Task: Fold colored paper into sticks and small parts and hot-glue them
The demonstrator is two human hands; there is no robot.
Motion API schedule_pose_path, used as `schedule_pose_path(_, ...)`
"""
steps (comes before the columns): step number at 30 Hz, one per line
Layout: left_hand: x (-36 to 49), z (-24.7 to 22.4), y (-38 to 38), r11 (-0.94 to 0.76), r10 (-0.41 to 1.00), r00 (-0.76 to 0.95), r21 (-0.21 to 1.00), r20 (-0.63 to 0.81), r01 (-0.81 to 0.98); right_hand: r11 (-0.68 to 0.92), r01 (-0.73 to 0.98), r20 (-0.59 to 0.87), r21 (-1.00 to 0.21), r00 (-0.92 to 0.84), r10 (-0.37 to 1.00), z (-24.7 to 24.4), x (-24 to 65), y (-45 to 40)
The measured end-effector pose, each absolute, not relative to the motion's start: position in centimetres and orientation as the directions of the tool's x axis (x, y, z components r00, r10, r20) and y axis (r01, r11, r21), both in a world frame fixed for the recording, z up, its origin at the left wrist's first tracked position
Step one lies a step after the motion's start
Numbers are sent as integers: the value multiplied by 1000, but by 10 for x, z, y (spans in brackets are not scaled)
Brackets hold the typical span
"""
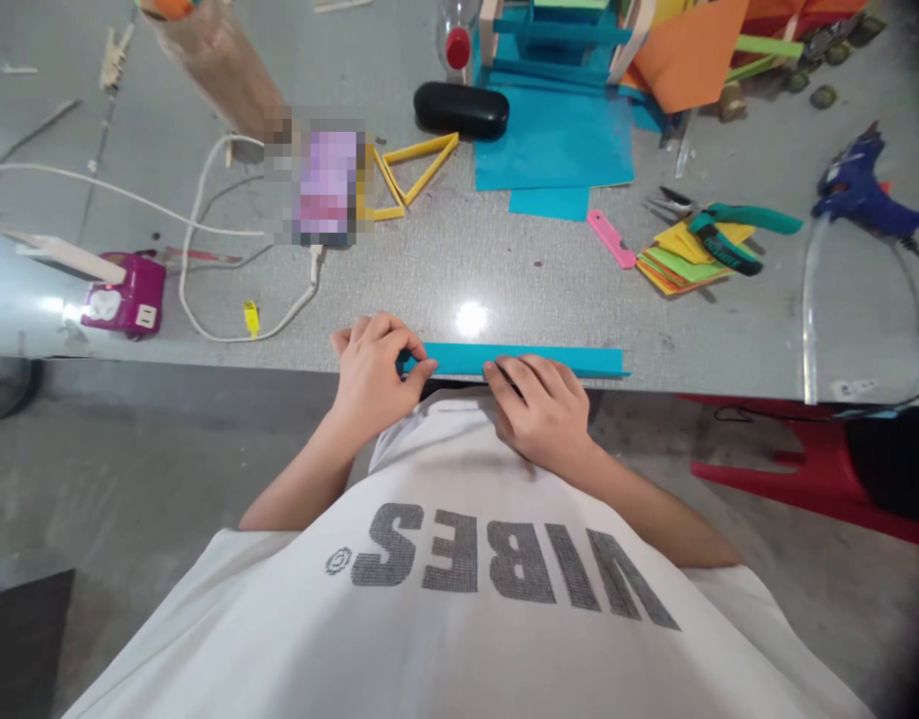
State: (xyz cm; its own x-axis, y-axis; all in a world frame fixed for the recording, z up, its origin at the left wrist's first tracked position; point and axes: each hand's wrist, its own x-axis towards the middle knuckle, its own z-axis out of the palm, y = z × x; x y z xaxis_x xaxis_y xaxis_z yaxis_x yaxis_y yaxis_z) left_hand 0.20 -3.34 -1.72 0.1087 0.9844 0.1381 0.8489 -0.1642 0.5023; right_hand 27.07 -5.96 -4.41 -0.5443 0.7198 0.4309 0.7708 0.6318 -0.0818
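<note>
Blue strip (459,358) is laid right along the near edge of the surface (430,280), probably so both ends can be reached easily. Its left end looks pinched between thumb and forefinger of the left hand (385,374), seemingly so it won't slide. The right hand (541,399) is rested on it with bent fingers, likely to keep it flat; whether anything's gripped there can't be told, thumb's hidden. Pliers (705,222) are parked on the paper stack (665,268), well clear.
</note>
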Motion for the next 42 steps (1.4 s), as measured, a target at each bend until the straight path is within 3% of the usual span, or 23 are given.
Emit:
schedule_pose_path(3, 5, -15, -37, -237, 968, 166, 467, 189, 852, 612, 781, 426, -127, -514, 744, -56, 272, -61)
schedule_pose_path(9, 24, -26, -43, -639, 769, 538, 380, 347, 668, 591, 793, 473, -151, -467, 748, -61, 270, -61)
schedule_pose_path(17, 38, -47, -58, -649, 751, 520, 307, 407, 696, 579, 802, 538, -145, -427, 726, -59, 266, -62)
schedule_pose_path(22, 37, -47, -58, -626, 777, 523, 343, 352, 700, 515, 830, 537, -215, -340, 772, -63, 268, -67)
schedule_pose_path(31, 35, -58, -60, -667, 731, 529, 286, 432, 688, 527, 847, 706, -73, -330, 627, -63, 300, -70)
schedule_pose_path(33, 36, -59, -60, -662, 733, 530, 268, 425, 700, 533, 843, 667, -69, -358, 653, -56, 307, -67)
schedule_pose_path(38, 43, -53, -54, -577, 797, 474, 241, 374, 780, 577, 813, 380, -81, -510, 772, -27, 314, -49)
schedule_pose_path(42, 53, -43, -44, -573, 809, 497, 230, 315, 786, 593, 801, 335, -80, -539, 773, -18, 316, -34)
